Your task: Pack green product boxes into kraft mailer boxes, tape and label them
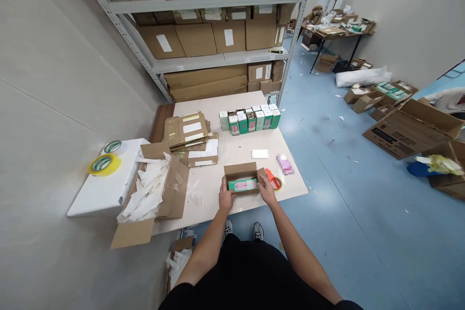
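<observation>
Black clothing (257, 273), hands (225, 197) (268, 192) holding carton (238, 170), orange dispenser (270, 175) alongside, green boxes (242, 123) beyond

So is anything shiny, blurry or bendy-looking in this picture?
Head view: pale glare on the blue floor; head view: posts of the grey shelving rack splay outward toward the top, probably from a wide lens; head view: the left hand and right hand look fairly sharp, but the pink item is broken into blocky squares.
</observation>
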The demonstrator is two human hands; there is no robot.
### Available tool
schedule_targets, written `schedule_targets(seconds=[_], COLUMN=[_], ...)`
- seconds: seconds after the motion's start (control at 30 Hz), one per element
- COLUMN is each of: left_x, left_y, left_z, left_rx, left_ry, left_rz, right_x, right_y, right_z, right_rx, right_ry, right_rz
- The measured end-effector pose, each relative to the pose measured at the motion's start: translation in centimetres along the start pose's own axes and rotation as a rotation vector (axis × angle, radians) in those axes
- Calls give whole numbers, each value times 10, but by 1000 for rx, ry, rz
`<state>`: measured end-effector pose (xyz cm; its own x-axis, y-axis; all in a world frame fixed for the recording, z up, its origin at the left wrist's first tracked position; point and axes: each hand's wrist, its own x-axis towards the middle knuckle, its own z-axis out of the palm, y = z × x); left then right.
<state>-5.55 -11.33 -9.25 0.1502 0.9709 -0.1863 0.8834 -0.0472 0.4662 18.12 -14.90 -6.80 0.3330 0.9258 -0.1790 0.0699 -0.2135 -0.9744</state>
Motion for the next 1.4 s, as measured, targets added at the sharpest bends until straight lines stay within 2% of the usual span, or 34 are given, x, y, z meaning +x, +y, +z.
schedule_targets(seconds=[0.1,0.2,0.27,0.37,0.63,0.87,1.1,1.2,1.3,1.4], left_x=[-13,-34,-50,-74,-123,-155,-163,-160,-155,-150], left_y=[4,1,-3,-14,-53,-93,-130,-139,-145,-152], left_z=[1,5,7,5,-18,-43,-67,-73,-75,-75], left_rx=[-51,-81,-91,-108,-146,-169,-209,-234,-251,-266], left_ry=[55,115,158,209,341,402,396,383,377,364], left_rz=[25,65,71,6,-131,-245,-248,-232,-215,-202], right_x=[4,11,13,9,-14,-23,-18,-22,-31,-39], right_y=[1,2,3,0,-26,-67,-114,-127,-137,-143], right_z=[2,14,27,52,121,200,306,351,390,416], right_rx=[22,27,18,-6,-83,-178,-368,-567,-857,-1146], right_ry=[-33,-98,-150,-227,-442,-631,-718,-819,-861,-916], right_rz=[-10,-11,-15,-46,-113,-288,-510,-643,-761,-770])
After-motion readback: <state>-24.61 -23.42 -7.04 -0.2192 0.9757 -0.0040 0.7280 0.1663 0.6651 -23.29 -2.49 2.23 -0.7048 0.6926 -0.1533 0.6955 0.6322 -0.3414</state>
